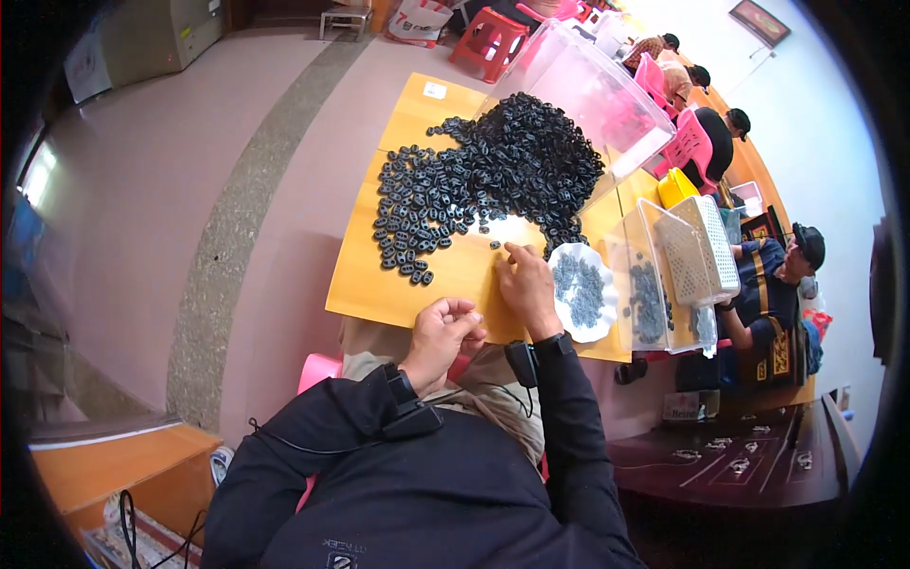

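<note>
On the wooden table (365, 275) lies a large heap of small black oval pieces with holes (536, 142), thinning to a loose spread on its left. My left hand (441, 337) is at the table's near edge, thumb and fingers pinched together; whatever they hold is too small to make out. My right hand (528, 287) hovers over the table between the heap and a white scalloped dish (607, 327). Its thumb and index finger are apart, close to a single black piece (495, 245). Small grey-blue parts (580, 289) fill the middle of the dish.
Right of the dish stands a clear bin (649, 302) holding dark pieces, with a white perforated basket (697, 248) beside it. A large clear plastic box (607, 95) sits behind the heap. A co-worker (777, 294) sits at the right; others sit farther back. A red stool (490, 43) stands beyond the table.
</note>
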A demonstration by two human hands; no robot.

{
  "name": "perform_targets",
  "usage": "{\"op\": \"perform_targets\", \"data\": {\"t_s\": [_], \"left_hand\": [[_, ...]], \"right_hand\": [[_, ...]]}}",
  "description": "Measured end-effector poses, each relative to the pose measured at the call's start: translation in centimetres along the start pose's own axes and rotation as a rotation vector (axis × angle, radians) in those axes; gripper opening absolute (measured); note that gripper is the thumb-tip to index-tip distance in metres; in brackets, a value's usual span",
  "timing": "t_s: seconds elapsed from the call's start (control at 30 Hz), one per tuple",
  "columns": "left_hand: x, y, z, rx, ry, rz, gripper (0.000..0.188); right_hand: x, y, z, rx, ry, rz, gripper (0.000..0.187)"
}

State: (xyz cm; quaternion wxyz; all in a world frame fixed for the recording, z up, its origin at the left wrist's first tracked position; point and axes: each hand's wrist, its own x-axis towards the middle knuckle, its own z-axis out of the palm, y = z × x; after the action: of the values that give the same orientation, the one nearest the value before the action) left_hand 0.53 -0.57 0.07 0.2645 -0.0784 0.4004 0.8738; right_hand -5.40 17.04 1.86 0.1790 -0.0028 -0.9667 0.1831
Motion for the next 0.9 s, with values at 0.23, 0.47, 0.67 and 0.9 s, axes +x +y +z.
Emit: {"op": "perform_targets", "data": {"t_s": [0.23,0.47,0.67,0.9], "left_hand": [[-0.2,-0.1,0.1,0.04,-0.009,-0.003,0.019],[-0.3,0.0,0.2,0.041,-0.02,-0.006,0.022],[0.0,-0.1,0.3,-0.011,-0.037,0.058,0.02],[-0.2,-0.5,-0.1,0.006,-0.126,0.024,0.014]], "right_hand": [[0.8,-0.3,0.4,-0.081,-0.102,-0.007,0.024],[-1.0,-0.5,0.7,-0.213,-0.094,-0.016,0.02],[-5.6,-1.1,-1.0,0.765,-0.355,0.103,0.025],[-7.1,-1.2,-3.5,0.804,-0.335,0.212,0.023]]}}
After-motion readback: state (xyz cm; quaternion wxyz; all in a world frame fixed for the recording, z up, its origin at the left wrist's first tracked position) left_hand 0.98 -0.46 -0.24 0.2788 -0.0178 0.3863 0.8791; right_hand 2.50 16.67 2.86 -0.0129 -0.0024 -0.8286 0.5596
